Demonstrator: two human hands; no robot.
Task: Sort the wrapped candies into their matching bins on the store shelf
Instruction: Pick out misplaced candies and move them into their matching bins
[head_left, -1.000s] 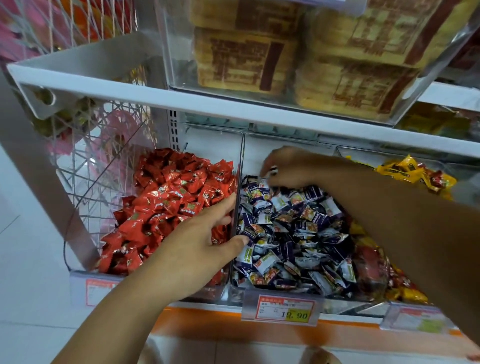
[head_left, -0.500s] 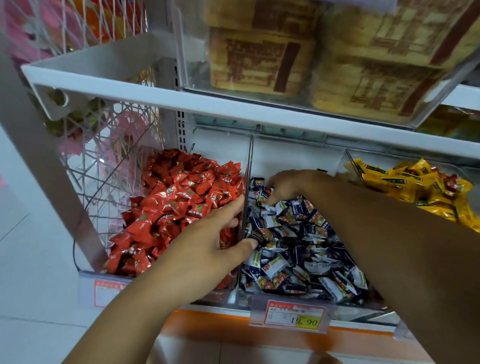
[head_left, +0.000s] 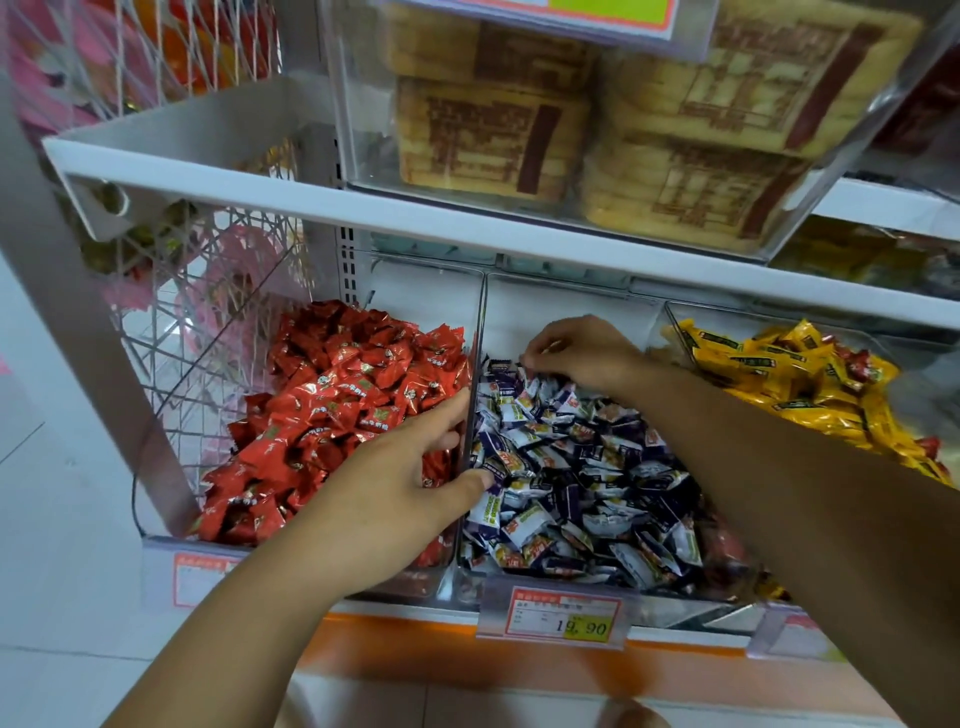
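While the left hand (head_left: 395, 493) straddles the clear divider (head_left: 482, 312), thumb on the blue side and fingers on the red, pinching it, the right hand (head_left: 582, 353) curls its fingertips (head_left: 527, 358) down into the back of the blue-and-white candies (head_left: 582, 478); whether they hold one I cannot tell. Those shiny pillow wraps fill the middle bin (head_left: 571, 301) beside the thumb. Red candies (head_left: 337, 415) heap under the left fingers, yellow candies (head_left: 789, 384) beyond the right wrist. Below sits a price tag (head_left: 563, 618) on the orange shelf edge (head_left: 415, 639), a white shelf (head_left: 467, 228) overhead, pale floor tiles (head_left: 52, 519) leftward
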